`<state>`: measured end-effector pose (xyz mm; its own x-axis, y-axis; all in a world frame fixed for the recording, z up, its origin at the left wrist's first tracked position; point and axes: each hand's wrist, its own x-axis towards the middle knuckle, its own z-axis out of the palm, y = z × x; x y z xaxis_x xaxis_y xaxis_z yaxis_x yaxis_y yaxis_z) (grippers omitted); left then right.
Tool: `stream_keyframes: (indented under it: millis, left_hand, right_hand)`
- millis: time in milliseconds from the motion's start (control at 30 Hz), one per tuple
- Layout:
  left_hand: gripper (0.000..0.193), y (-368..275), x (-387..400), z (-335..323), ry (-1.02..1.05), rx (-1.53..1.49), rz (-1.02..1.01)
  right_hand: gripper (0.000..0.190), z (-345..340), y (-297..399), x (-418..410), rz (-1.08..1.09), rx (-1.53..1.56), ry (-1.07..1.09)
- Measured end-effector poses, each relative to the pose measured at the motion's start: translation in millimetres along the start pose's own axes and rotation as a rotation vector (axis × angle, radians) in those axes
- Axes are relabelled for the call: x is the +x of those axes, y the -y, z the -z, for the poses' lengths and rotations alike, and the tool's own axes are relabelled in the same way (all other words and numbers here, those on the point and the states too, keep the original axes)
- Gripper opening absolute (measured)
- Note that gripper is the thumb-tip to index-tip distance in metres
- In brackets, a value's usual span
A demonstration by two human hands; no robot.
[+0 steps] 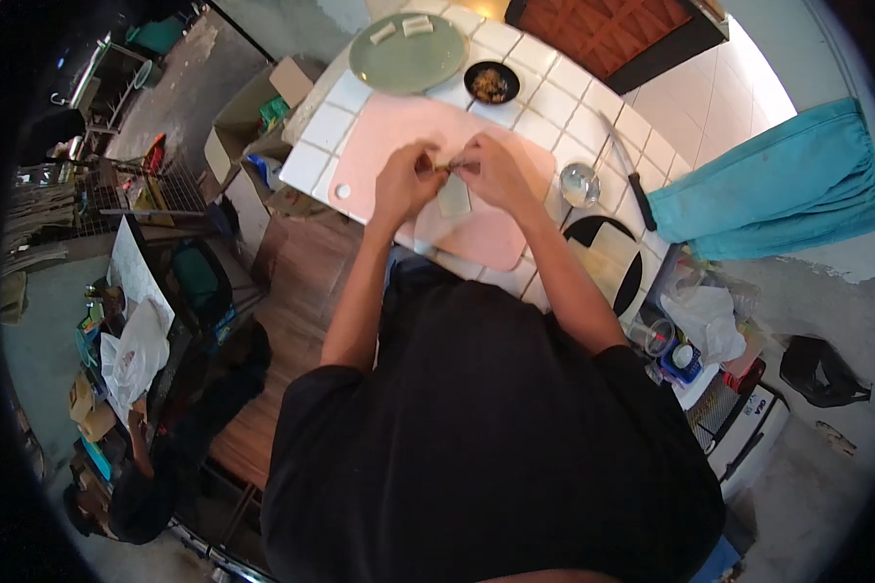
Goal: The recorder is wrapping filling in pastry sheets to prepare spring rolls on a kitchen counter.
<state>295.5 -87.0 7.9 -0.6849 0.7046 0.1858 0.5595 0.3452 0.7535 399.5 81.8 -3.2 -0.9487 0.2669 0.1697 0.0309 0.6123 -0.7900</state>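
My left hand point(412, 178) and my right hand point(492, 169) meet over a pink cutting board point(379, 138). Their fingertips pinch the far end of a pale wrapper strip point(454, 200), where a bit of brownish filling shows; the fingers partly hide it. The strip's near end lies flat on the board. Beyond the board, a black bowl point(490, 81) holds brown crumbly filling. Several small white rolls point(417, 26) rest on a green plate point(386, 62) at the far left of the counter.
Right of the board stand a small bowl of clear liquid point(580, 184), a knife with a black handle point(640, 197), and a black round plate point(633, 280) bearing pale wrapper sheets point(604, 255). A teal curtain point(773, 186) hangs at right. Another person point(142, 488) is at a table lower left.
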Motion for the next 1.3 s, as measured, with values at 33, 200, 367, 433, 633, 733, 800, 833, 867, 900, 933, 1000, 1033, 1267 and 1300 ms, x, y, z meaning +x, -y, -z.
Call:
stream_keyframes:
  millis: [33, 200, 367, 433, 633, 733, 800, 833, 867, 900, 933, 1000, 1033, 1267, 1300]
  left_hand:
    - [0.033, 2, 4, 4, 0.045, -0.105, 0.09]
    - [0.025, 6, 7, 6, 0.031, -0.057, 0.158]
    - [0.026, -7, 7, 9, 0.098, 0.087, 0.104]
    - [0.029, -6, 6, 9, 0.109, 0.12, 0.072]
    - [0.023, -10, 15, 11, 0.175, 0.135, 0.048]
    - [0.024, -8, 19, 11, 0.2, 0.121, 0.064]
    - [0.024, -6, 21, 9, 0.227, 0.079, 0.105]
    - [0.024, -5, 21, 8, 0.226, 0.082, 0.099]
    - [0.024, -4, 21, 8, 0.227, 0.075, 0.104]
    - [0.024, -3, 21, 8, 0.227, 0.068, 0.109]
    - [0.024, -2, 21, 7, 0.228, 0.072, 0.104]
    - [0.025, -3, 21, 9, 0.223, 0.045, 0.107]
    - [0.025, -3, 20, 9, 0.222, 0.048, 0.103]
    - [0.024, 0, 18, 6, 0.206, 0.007, 0.025]
    - [0.024, 0, 17, 6, 0.2, -0.016, 0.032]
  right_hand:
    - [0.012, 0, 0, -1, -0.018, 0.006, 0.016]
    - [0.01, 4, 7, 9, -0.051, -0.058, 0.032]
    - [0.016, 6, 9, 13, -0.172, -0.014, 0.067]
    - [0.019, 6, 11, 14, -0.176, 0.008, 0.065]
    - [0.025, 7, 11, 14, -0.159, -0.063, 0.085]
    - [0.024, 10, 14, 16, -0.124, -0.087, 0.1]
    - [0.021, 11, 13, 16, -0.071, -0.113, 0.131]
    - [0.021, 10, 12, 16, -0.069, -0.113, 0.124]
    - [0.02, 9, 12, 16, -0.059, -0.114, 0.121]
    - [0.018, 9, 11, 15, -0.049, -0.115, 0.117]
    - [0.018, 8, 10, 15, -0.048, -0.115, 0.111]
    - [0.013, 7, 10, 15, -0.008, -0.135, 0.11]
    - [0.013, 7, 10, 16, -0.006, -0.134, 0.106]
    - [0.008, 6, 8, 18, -0.003, -0.097, 0.163]
    - [0.008, 6, 8, 17, -0.007, -0.088, 0.16]
